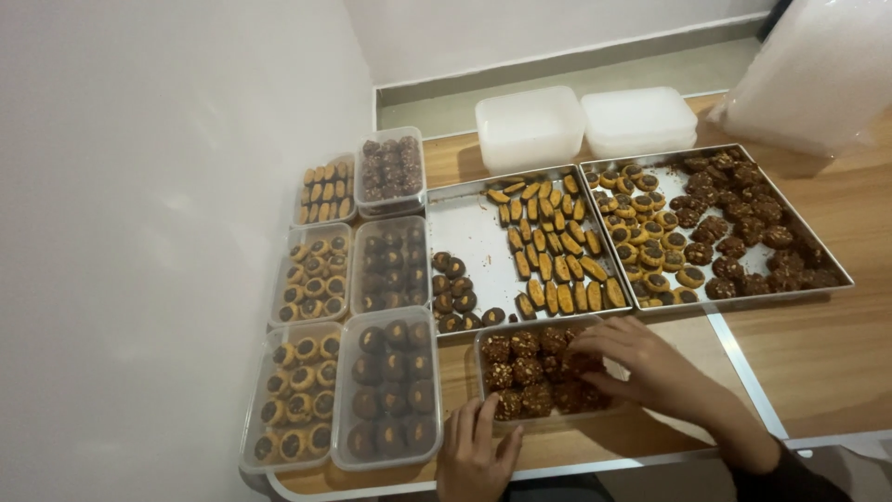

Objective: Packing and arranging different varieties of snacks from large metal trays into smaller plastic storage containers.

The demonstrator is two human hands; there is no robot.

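right now, right hand (641, 363) fingers spread on cookies in clear tub (483, 372), left hand (474, 455) flat, open

tabletop (818, 363): wood, smooth, light sheen
trays (465, 232): bare metal, dull grey, matt
tubs (478, 358): clear plastic, glossy
lidded boxes (530, 125): milky white plastic, smooth
nut cookies (525, 372): rough, crumbly crust
bag (818, 65): thin filmy plastic
wall (139, 232): matt white

Plain white wall (167, 232) left and behind, light brown wooden table (827, 344) against it, grey floor strip (595, 79) beyond.
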